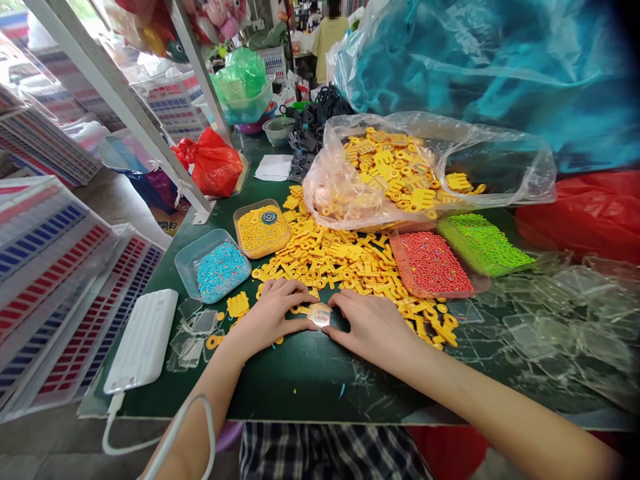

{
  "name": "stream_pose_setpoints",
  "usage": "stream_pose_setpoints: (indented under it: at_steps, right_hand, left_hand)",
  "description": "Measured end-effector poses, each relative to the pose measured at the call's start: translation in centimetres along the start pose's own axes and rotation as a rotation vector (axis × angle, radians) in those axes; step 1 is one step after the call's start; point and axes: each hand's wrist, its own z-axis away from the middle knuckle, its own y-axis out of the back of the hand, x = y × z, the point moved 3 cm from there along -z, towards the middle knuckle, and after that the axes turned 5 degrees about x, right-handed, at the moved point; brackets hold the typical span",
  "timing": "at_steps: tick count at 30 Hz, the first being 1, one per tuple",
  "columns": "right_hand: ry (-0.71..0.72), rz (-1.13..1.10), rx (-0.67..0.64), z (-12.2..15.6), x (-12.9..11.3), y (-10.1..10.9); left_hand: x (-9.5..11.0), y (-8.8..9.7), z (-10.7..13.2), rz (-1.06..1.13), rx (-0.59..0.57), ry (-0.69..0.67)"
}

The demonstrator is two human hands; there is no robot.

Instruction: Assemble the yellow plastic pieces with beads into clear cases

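Left hand (273,310): thumb and index nearly together, pinching the left side of a small clear-faced piece (320,315).
Right hand (367,321): thumb and index slightly parted, on its right side.
Piece's lie: directly between both sets of fingertips, neither hand nearer; long axis seemingly hand to hand; cannot tell if it touches the table (280,393).
Yellow parts (345,260): heaped just beyond the fingers.
Red beads (433,263): beyond the right fingers, rightward.

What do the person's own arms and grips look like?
Left grip and right grip: ungloved, no rings visible. Left forearm and right forearm: no sleeves, wristwear or markings visible. A white cable loops across the left forearm in view.
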Motion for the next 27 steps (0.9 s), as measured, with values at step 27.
stream_pose_setpoints:
  at_steps: [27]
  right_hand:
    - [0.013, -0.056, 0.009, -0.9, -1.7, 1.6]
  left_hand:
    - [0.8, 0.9, -0.3, -0.116, 0.147, -0.201]
